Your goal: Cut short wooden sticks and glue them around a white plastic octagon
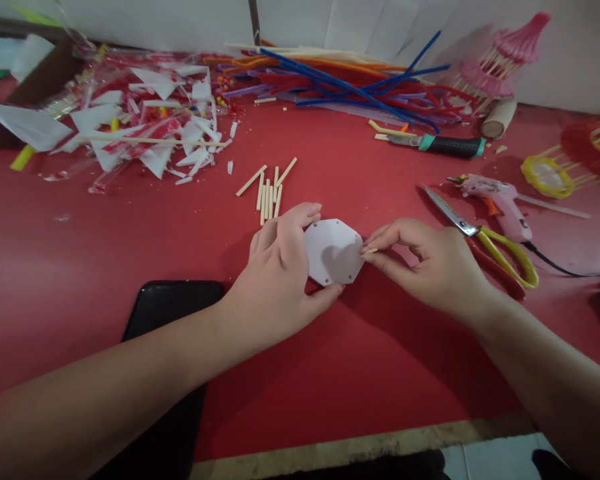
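A white octagonal paper piece (334, 252) with small dark holes near its corners is in the middle of the red table. My left hand (275, 270) grips its left side, thumb at the lower edge and fingers at the upper left. Between the thumb and fingertips of my right hand (425, 260) is a short wooden stick (370, 251), seen almost end-on at the octagon's right edge. Whether the stick touches the paper I cannot tell. Just beyond my left hand lie several short wooden sticks (269, 197) in a loose pile.
Yellow-and-red scissors (507, 253), a pink glue gun (500, 200) with its cord and a utility knife (450, 145) lie to the right. Pipe cleaners (370, 90) and paper scraps (155, 157) line the back. A pink stick model (505, 60) stands back right; a black flat object (175, 297) lies under my left forearm.
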The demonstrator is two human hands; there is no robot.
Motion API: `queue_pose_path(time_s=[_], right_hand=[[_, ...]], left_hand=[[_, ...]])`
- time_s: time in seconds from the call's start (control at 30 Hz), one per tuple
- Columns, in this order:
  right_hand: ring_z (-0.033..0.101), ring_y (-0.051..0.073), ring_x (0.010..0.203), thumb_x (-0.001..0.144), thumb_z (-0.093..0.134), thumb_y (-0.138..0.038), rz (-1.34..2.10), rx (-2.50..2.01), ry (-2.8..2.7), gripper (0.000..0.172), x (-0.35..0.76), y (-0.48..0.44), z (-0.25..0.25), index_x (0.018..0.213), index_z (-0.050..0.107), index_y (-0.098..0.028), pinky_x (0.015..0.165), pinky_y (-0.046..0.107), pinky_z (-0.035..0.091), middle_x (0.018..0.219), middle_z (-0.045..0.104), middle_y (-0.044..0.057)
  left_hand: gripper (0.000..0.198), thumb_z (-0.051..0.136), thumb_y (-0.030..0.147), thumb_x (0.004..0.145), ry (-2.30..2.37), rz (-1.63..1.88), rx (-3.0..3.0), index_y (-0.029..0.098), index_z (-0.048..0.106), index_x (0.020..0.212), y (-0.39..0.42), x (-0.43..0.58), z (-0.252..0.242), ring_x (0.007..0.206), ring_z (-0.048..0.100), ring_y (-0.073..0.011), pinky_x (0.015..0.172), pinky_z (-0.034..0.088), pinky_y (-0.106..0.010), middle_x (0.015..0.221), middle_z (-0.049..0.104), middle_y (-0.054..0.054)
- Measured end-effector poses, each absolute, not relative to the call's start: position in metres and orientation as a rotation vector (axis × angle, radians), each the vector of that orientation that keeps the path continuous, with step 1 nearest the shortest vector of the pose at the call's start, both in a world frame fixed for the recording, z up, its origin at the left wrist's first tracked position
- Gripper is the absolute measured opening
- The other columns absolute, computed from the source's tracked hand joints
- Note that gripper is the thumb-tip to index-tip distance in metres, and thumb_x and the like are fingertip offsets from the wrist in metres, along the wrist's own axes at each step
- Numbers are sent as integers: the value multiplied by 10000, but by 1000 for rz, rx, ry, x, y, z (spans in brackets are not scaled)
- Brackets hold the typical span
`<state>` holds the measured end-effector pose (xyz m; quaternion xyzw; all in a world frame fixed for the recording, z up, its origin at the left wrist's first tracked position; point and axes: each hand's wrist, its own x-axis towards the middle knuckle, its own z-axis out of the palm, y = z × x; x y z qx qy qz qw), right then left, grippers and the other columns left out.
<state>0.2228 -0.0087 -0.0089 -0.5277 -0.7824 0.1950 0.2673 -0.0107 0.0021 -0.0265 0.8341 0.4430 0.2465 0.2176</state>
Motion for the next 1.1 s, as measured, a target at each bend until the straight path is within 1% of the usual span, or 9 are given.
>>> queue_pose_path(time_s=[0.3, 0.47, 0.57, 0.7, 0.83, 0.93, 1.0, 1.07, 1.1], right_hand=[[741, 193, 944, 894, 648, -201, 578, -1382, -2122, 64, 222, -9, -9, 929, 677, -246, 817, 313, 581, 983, 781, 9], [736, 210, 975, 891, 654, -211, 584, -1400, -2120, 73, 222, -8, -9, 950, 680, -246, 830, 332, 587, 994, 778, 25], [734, 210, 963, 884, 663, -196, 586, -1401, -2119, 85, 222, -9, -10, 946, 686, -249, 828, 341, 589, 979, 774, 25], [733, 197, 908, 863, 709, -197, 644, -1287, -1840, 96, 220, -10, -9, 938, 682, -251, 844, 362, 594, 935, 764, 19], [740, 151, 851, 878, 696, -170, 637, -1230, -1577, 104, 216, -11, -8, 949, 679, -244, 800, 294, 606, 915, 772, 4], [742, 136, 857, 893, 680, -174, 685, -1264, -1533, 87, 213, -11, -9, 944, 706, -240, 784, 263, 606, 928, 780, 3], [736, 143, 864, 878, 701, -184, 716, -1243, -1552, 95, 210, -13, -11, 945, 724, -248, 772, 269, 608, 937, 777, 5], [725, 151, 855, 864, 722, -196, 745, -1196, -1617, 105, 206, -16, -12, 945, 738, -261, 756, 283, 602, 925, 768, 8], [719, 154, 845, 864, 722, -197, 769, -1160, -1654, 111, 204, -19, -12, 949, 742, -266, 752, 291, 598, 913, 764, 9]], left_hand=[[894, 784, 394, 748, 1217, 677, 2322, 172, 267, 1443, 2, -11, -27, 1421, 385, -396, 1135, 355, -608, 1494, 429, -226], [741, 730, 431, 824, 1219, 658, 2342, 148, 357, 1398, 2, -10, -28, 1421, 397, -388, 1101, 390, -596, 1468, 458, -234], [750, 742, 392, 816, 1235, 637, 2332, 135, 341, 1395, 2, -10, -26, 1407, 415, -394, 1082, 401, -594, 1453, 476, -245], [713, 755, 352, 804, 1229, 633, 2335, 154, 376, 1375, 3, -9, -25, 1384, 438, -399, 1077, 391, -590, 1444, 494, -227], [672, 733, 327, 820, 1215, 619, 2358, 135, 400, 1371, 2, -10, -25, 1356, 451, -397, 1063, 381, -579, 1445, 503, -224], [716, 757, 353, 803, 1195, 632, 2342, 122, 396, 1377, 1, -11, -22, 1297, 484, -377, 1050, 379, -542, 1401, 550, -213], [731, 777, 441, 792, 1171, 694, 2319, 134, 431, 1358, 2, -11, -18, 1242, 508, -353, 1034, 382, -504, 1349, 592, -186], [647, 767, 523, 796, 1097, 776, 2318, 172, 526, 1284, 3, -11, -14, 1167, 545, -311, 1014, 386, -457, 1263, 653, -130], [545, 749, 523, 818, 1038, 806, 2325, 192, 583, 1219, 4, -11, -13, 1098, 576, -277, 988, 398, -423, 1181, 694, -93]])
